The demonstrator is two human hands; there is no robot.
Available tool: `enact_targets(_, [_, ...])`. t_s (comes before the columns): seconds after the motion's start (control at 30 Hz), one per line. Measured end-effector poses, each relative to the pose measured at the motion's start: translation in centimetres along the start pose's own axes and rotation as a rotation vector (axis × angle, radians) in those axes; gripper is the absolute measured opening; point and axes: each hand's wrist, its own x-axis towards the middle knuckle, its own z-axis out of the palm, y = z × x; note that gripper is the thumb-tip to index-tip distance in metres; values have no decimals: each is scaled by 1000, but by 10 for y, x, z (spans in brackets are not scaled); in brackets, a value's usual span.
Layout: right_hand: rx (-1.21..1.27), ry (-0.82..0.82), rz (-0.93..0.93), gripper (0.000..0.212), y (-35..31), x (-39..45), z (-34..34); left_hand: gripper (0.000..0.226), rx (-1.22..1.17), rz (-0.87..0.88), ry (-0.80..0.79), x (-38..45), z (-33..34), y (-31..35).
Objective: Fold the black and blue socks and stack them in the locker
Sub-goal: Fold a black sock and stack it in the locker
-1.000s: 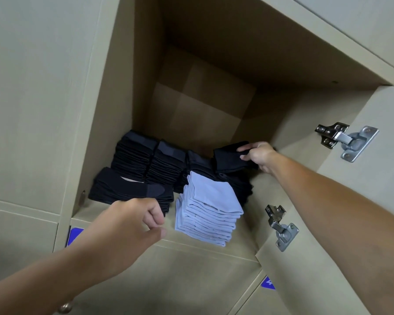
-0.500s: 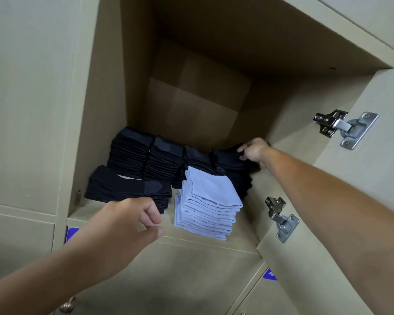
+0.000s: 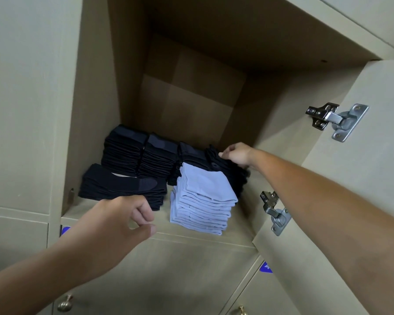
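Observation:
The open locker (image 3: 198,238) holds folded socks on its shelf. Three black sock stacks (image 3: 159,158) stand in a back row, and a longer black stack (image 3: 123,187) lies at front left. A light blue sock stack (image 3: 203,201) stands at front centre. My right hand (image 3: 236,154) reaches in and pinches the top black sock (image 3: 225,167) of the rightmost back stack, against the locker's right wall. My left hand (image 3: 114,223) hovers in front of the shelf edge, fingers loosely curled, holding nothing.
The locker door (image 3: 373,155) stands open on the right, with two metal hinges (image 3: 337,120) facing in beside my right arm. Closed doors with brass knobs (image 3: 65,304) lie below. Above the stacks the locker is free.
My right hand has lowered the folded black sock onto the rightmost black stack and moved slightly back. My left hand has barely moved.

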Motion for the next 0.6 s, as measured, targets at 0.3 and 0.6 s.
enact_targets(0.3, [-3,16,-35,26,8,1,13,11,37,-1,17,-3,-7,-7])
enact_targets(0.6, [-164,240,-329,21,-24,-43,20,10,42,-43,9,-15,-34,-14])
